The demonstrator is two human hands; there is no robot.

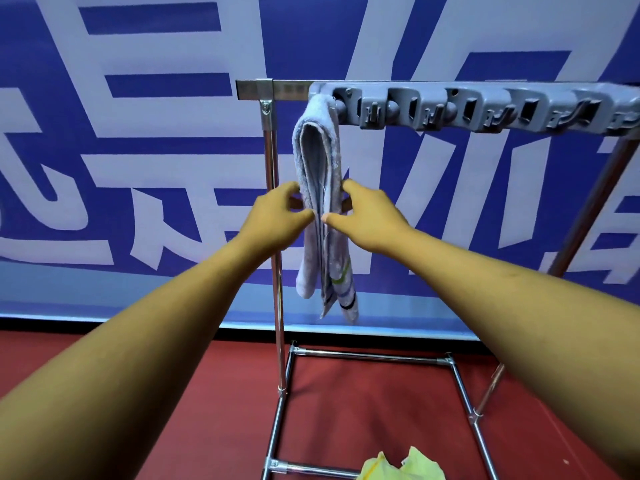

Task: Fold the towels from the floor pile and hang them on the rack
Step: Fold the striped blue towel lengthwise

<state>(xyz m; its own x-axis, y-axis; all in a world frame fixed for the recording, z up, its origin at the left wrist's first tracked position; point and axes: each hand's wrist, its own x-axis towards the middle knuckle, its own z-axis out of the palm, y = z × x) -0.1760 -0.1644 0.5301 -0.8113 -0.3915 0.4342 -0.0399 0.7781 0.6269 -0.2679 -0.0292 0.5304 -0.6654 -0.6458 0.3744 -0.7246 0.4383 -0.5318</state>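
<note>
Behind, blue wall banner (173, 140) with big white characters above red floor (214, 393). Chrome rack (278, 306) stands before it, grey hook bar (485, 109) across top. Pale grey towel (320, 161), folded long and narrow, striped at lower end, hangs from bar's left end. Left hand (277, 216) and right hand (370, 216) flank towel mid-length, fingers pinching its edges. Yellow cloth (401, 465) on floor, bottom edge.

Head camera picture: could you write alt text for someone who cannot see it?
A person's left hand and right hand pinch the two sides of a folded grey terry towel hanging from the left end of a grey plastic hook bar on a chrome tube rack. A crumpled yellow-green cloth lies on the red floor below.
</note>
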